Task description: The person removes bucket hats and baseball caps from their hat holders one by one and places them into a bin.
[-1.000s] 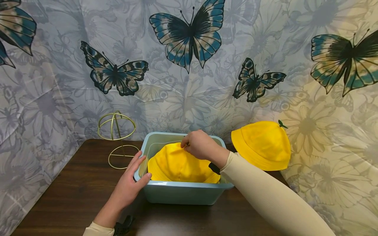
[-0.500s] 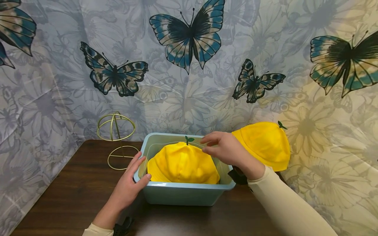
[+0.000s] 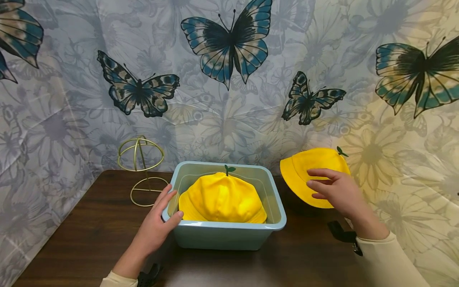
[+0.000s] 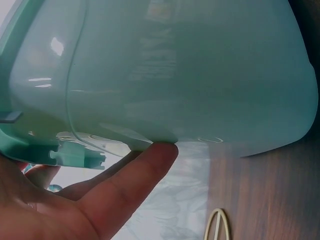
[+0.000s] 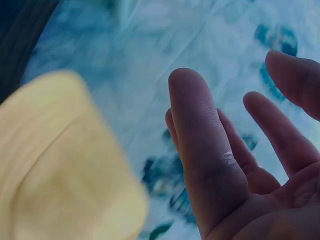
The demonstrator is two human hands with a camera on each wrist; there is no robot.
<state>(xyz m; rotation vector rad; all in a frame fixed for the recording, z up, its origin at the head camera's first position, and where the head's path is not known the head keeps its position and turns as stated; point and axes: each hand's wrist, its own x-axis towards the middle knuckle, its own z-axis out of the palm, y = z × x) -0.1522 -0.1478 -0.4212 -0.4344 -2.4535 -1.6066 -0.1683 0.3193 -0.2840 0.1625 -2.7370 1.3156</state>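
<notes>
A yellow bucket hat [image 3: 222, 199] with a green sprout on its crown sits inside the pale blue-green plastic basin [image 3: 229, 236]. My left hand [image 3: 155, 221] rests on the basin's left front corner, its fingers extended along the side and touching the wall. Part of that hand lies against the basin wall [image 4: 190, 75] in the left wrist view. At the right, a second yellow bucket hat [image 3: 297, 175] with a sprout stands tilted, partly covered by my right hand [image 3: 340, 195]. That hand is spread and holds nothing; in the right wrist view the hat [image 5: 75, 170] appears beside its fingers.
A gold wire hat stand [image 3: 141, 153] stands behind the basin on the left. Dark wood tabletop [image 3: 89, 231] lies under everything. A butterfly-printed cloth [image 3: 229, 119] hangs right behind the table.
My right hand has let go of the sprout on the hat in the basin and moved right, to the second hat. The left hand has stayed on the basin.
</notes>
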